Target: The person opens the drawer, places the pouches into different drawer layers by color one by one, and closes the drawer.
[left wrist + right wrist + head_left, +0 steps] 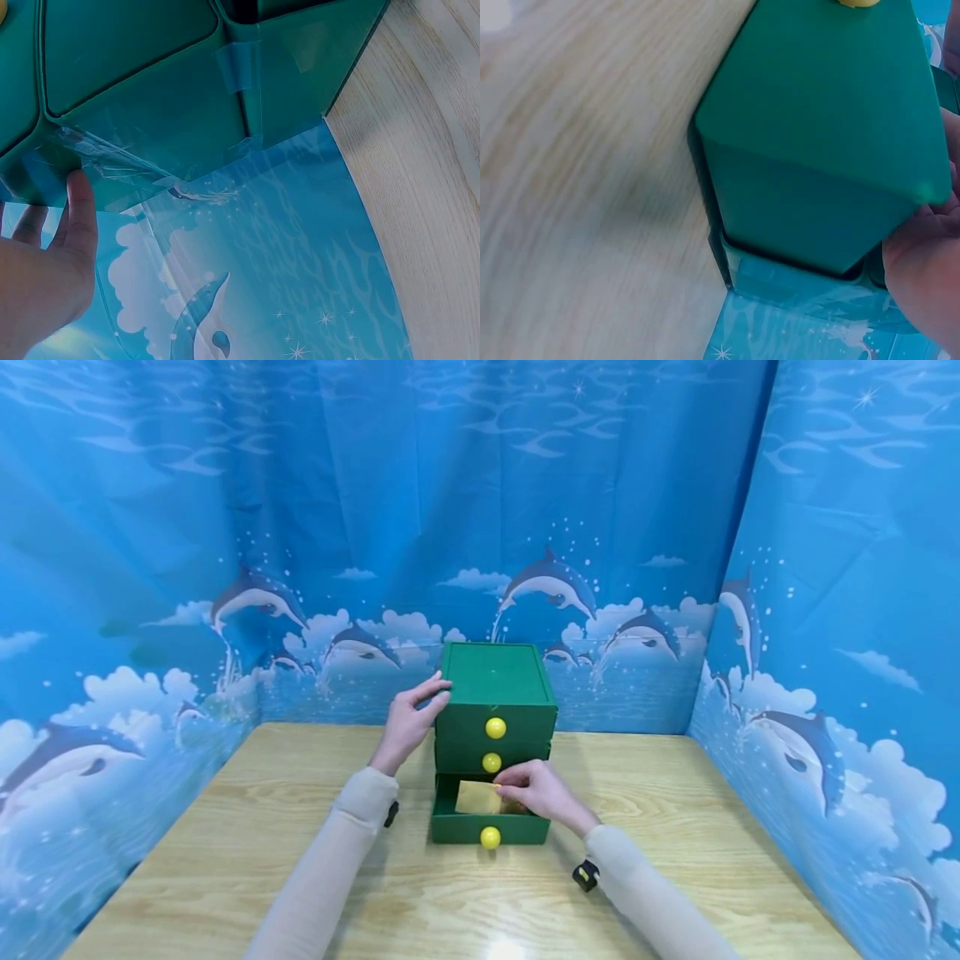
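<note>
A small green cabinet (498,675) with three drawers and round yellow knobs stands on the table. Its bottom drawer (456,830) is pulled out, while the two upper ones are in. My right hand (543,789) pinches a yellowish piece of paper (474,798) over that drawer, between thumb and fingers. Something brownish shows behind the paper, too small to make out. My left hand (408,720) touches the cabinet's upper left side with extended fingers; the left wrist view has its fingertips against the taped side. In the right wrist view, the drawer front (817,90) partly hides my right hand (928,266).
The light wooden table (300,827) spreads out on both sides of the cabinet. Behind it and along the sides hangs a blue curtain (420,527) printed with dolphins. Clear tape (240,66) sticks to the cabinet's side.
</note>
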